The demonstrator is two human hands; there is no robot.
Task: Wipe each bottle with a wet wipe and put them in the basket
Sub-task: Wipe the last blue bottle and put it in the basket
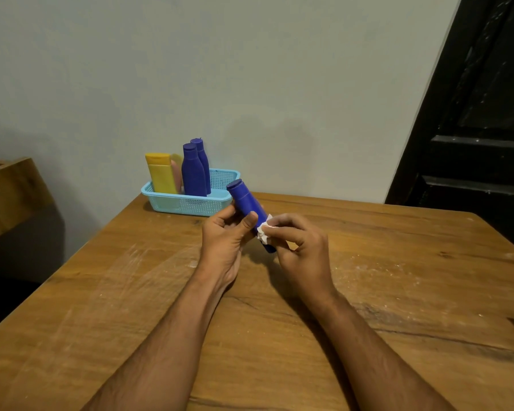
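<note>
Wiping step's on — your left hand [226, 232] grips the blue bottle [247, 203] above the table, right hand [297, 241] pinches the wet wipe [264, 231] against it (lower body). Next, probably: into the basket [190, 201], w/ the others.

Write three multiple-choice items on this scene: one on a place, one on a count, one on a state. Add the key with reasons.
1. Where does the light blue plastic mesh basket sit?
A. far table edge by the wall
B. on the floor
C. in the person's lap

2. How many dark blue plastic bottles stand in it?
A. none
B. two
C. five

3. What is the right hand doing?
A. resting flat on the table
B. pinching a crumpled white wipe against the held dark blue bottle
C. lifting the basket

Key: A, it stands at the wooden table's far edge; B, two upright; C is wrong, B: the left hand grips that bottle.
</note>
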